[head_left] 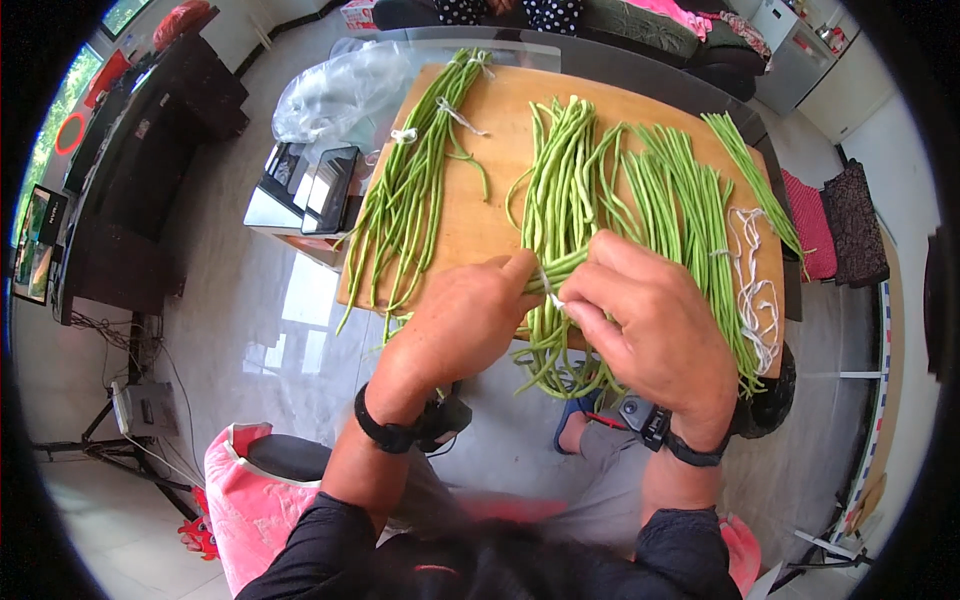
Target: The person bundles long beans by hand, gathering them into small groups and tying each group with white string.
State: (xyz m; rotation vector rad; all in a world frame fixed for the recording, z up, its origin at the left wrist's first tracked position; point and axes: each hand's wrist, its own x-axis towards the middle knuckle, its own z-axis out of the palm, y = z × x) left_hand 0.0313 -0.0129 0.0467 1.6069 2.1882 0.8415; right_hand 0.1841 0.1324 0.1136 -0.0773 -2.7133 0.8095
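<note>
A bunch of long green beans [560, 170] lies down the middle of the wooden board [490, 215], its lower ends hanging past the near edge. Around a few of its stems runs a white string [549, 288]. My left hand [460, 320] is closed in a pinch at the string's left side. From the right, my right hand [655, 330] pinches the string between thumb and forefinger. The fingers partly hide the string and whatever knot it has. Left of this bunch are tied long beans [415, 190] with white bindings; to the right lies a loose row of long beans [680, 190].
Loose white strings [755, 290] lie at the board's right edge, beside a small group of beans [750, 175]. A clear plastic bag [335, 95] and a dark phone-like device [330, 190] sit left of the board. Another person's dotted clothing [550, 14] shows beyond the table.
</note>
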